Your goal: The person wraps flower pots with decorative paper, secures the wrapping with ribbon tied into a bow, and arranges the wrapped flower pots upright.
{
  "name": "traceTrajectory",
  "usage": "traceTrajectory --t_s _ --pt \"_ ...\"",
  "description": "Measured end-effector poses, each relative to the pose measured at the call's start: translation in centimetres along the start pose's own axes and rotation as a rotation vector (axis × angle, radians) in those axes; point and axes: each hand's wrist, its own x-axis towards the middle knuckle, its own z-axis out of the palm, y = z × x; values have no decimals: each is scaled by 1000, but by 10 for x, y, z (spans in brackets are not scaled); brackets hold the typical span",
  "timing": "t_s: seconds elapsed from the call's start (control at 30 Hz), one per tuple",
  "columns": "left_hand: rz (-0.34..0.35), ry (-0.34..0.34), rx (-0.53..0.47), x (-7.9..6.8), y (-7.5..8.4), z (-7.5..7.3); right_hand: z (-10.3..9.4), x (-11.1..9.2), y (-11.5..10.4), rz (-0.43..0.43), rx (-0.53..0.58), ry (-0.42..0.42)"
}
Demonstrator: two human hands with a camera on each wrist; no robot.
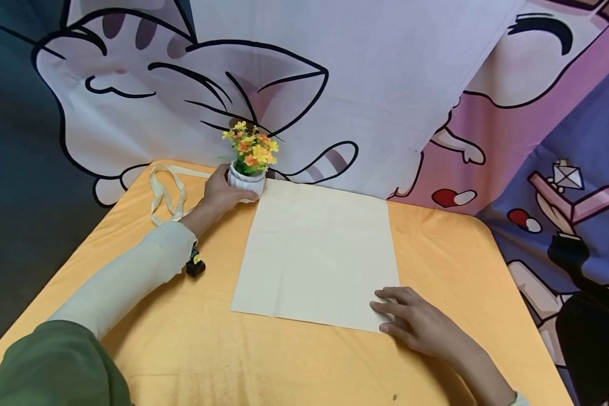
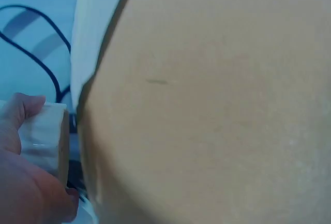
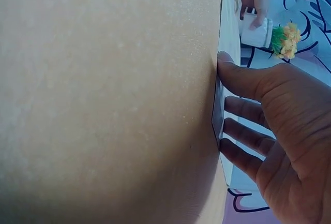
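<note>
Pot (image 1: 246,183) at the far edge of the table (image 1: 182,332), just in front of the backdrop (image 1: 375,96) with its cat drawing. Yellow and orange flowers (image 1: 256,149) in it; long axis roughly upright in the head view. Left hand (image 1: 222,194) has it from the left, digits lying to either side of the white wall: a narrow, holding grip. Whether the base bears on anything, cannot tell; hand and angle hide it.

Key relation, in my judgement — pot to sheet (image 1: 317,256). Pot sits at the sheet's far left corner; seen from the head, its right side just meets or overlaps that corner. From this grip, the bulk of the sheet lies to the right and back toward the person. The sheet spreads flat, its two sides running away from the person, and looks near square.

Right hand (image 1: 416,320) at the opposite corner, near right: fingers spread, tips at the sheet's edge, nothing enclosed. The whole diagonal separates it from the pot — left is plainly the nearer hand.

Cream strap (image 1: 182,197) loops on the table left of the left hand. Whether it joins the sheet, hidden behind hand and pot.
</note>
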Motion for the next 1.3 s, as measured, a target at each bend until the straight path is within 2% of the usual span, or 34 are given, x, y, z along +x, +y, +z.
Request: traceTrajectory --t_s 0.2,0.43,0.67,0.8,1.0,1.3 --pt "95 -14 73 -9 18 9 2 0 1 -13 -2 9" --pt "151 -87 161 -15 35 28 1 -1 2 -37 4 19" --pt "167 -162 186 -25 54 57 0 -2 3 -55 -10 29" --pt "184 -216 206 -32 62 79 1 -4 3 -62 -22 34" --pt "219 -271 176 -43 67 112 3 -5 2 -71 -24 39" --pt "309 -353 199 -58 73 148 0 -1 1 -29 -6 -18"
